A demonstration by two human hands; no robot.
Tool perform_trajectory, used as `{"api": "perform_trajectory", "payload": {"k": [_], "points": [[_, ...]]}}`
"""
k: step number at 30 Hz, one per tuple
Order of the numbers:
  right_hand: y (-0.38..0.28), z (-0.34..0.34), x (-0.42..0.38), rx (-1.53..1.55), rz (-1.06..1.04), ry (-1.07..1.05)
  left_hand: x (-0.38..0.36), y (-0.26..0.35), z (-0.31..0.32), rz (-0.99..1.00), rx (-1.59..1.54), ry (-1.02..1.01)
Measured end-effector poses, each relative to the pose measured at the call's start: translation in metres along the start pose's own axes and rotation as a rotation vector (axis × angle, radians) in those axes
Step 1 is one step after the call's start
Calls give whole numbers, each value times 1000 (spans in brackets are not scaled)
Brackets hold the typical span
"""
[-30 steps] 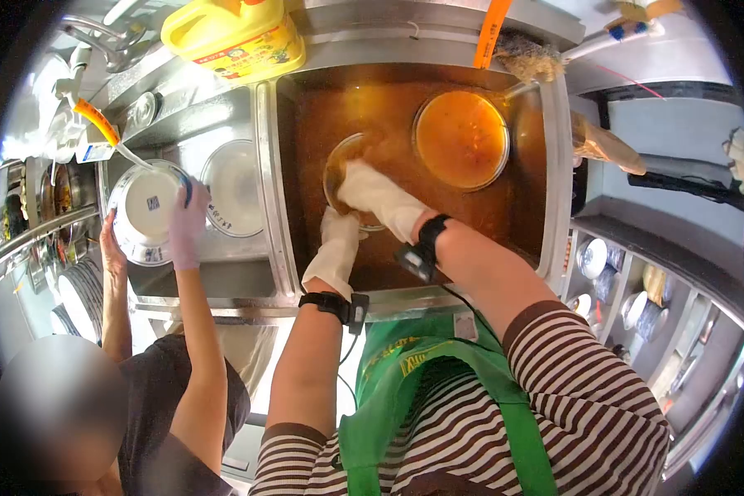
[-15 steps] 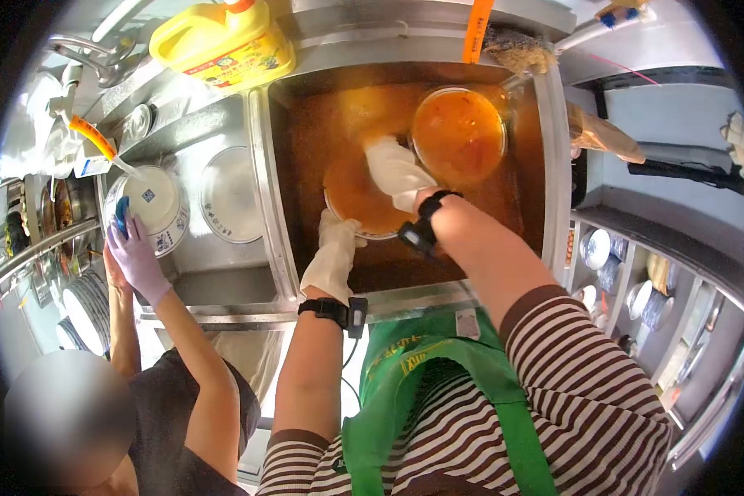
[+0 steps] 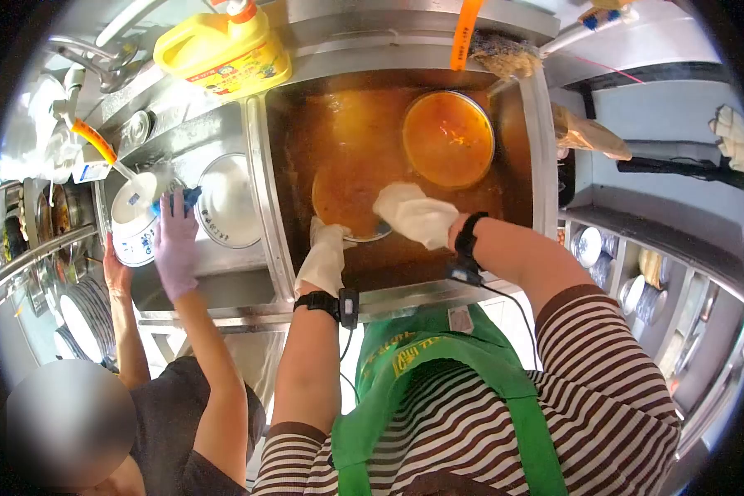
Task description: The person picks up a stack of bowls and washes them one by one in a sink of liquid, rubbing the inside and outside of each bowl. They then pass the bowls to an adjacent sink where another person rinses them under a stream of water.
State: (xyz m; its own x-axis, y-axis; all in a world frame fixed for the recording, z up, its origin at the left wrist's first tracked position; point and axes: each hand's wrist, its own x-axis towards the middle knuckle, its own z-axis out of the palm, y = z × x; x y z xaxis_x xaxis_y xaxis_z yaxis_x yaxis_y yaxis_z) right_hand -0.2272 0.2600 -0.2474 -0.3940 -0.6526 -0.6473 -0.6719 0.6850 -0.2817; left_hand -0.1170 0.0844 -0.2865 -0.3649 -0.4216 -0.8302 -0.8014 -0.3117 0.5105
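Murky orange water fills the sink basin (image 3: 517, 178) in front of me. My left hand (image 3: 329, 248), in a white glove, grips the near-left rim of a round dish (image 3: 343, 198) lying under the water. Over that dish's right side is my right hand (image 3: 409, 213), also white-gloved, with its fingers curled inward. What it holds, if anything, I cannot make out. Farther back, a second round dish (image 3: 448, 139) with a pale rim sits in the water, with orange bits floating over it.
At the left, a co-worker's purple-gloved hand (image 3: 176, 252) rubs a white bowl (image 3: 134, 236) with a blue scrubber; a white plate (image 3: 230, 198) lies in that sink. A yellow detergent jug (image 3: 223, 54) stands on the back ledge. Stacked dishes (image 3: 587, 246) fill shelves at right.
My right hand has moved from the middle of the submerged dish toward me and slightly right. My left hand keeps its hold. The co-worker's gloved hand has shifted right, and the bowl has tilted.
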Motion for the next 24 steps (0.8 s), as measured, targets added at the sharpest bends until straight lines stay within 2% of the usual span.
{"api": "perform_trajectory", "payload": {"k": [1, 3, 4, 8, 10, 11, 12, 13, 15, 17, 18, 19, 21, 22, 24], "points": [[8, -15, -8, 6, 7, 6, -4, 4, 3, 8, 23, -5], [18, -38, -17, -22, 0, 201, -4, 5, 2, 13, 61, -43], [16, -34, -10, -14, -2, 207, -4, 5, 0, 8, 91, -78], [-14, 10, 63, 829, 137, 392, 5, 6, -2, 24, 184, -81], [-25, 29, 84, 882, 63, 428, 9, 0, -6, 56, 113, -83], [-32, 39, 83, 721, -44, 418, 19, -13, -10, 56, 115, -87], [-40, 20, 63, 692, -54, 191, 37, -32, -17, 102, 110, -56], [-44, 23, 53, 466, -91, 88, 40, -33, -20, 118, 146, -56], [-35, -24, -7, 359, -245, -52, 46, -35, -26, 148, 218, -53], [-24, -16, -23, 279, -194, -48, -3, 16, -15, -35, 270, -73], [-22, -6, -24, 209, -149, -49, -12, 18, -11, -33, 269, -73], [-25, 1, -19, 208, -149, -47, -21, 21, -8, -13, 209, -84], [-30, 13, -2, 492, 164, -24, -29, 28, -9, 16, 145, -82], [-27, 14, -3, 495, 155, -24, -32, 29, -12, 51, -3, -101], [-16, -15, -21, 652, -167, 63, -40, 31, -24, 134, -240, -159]]}}
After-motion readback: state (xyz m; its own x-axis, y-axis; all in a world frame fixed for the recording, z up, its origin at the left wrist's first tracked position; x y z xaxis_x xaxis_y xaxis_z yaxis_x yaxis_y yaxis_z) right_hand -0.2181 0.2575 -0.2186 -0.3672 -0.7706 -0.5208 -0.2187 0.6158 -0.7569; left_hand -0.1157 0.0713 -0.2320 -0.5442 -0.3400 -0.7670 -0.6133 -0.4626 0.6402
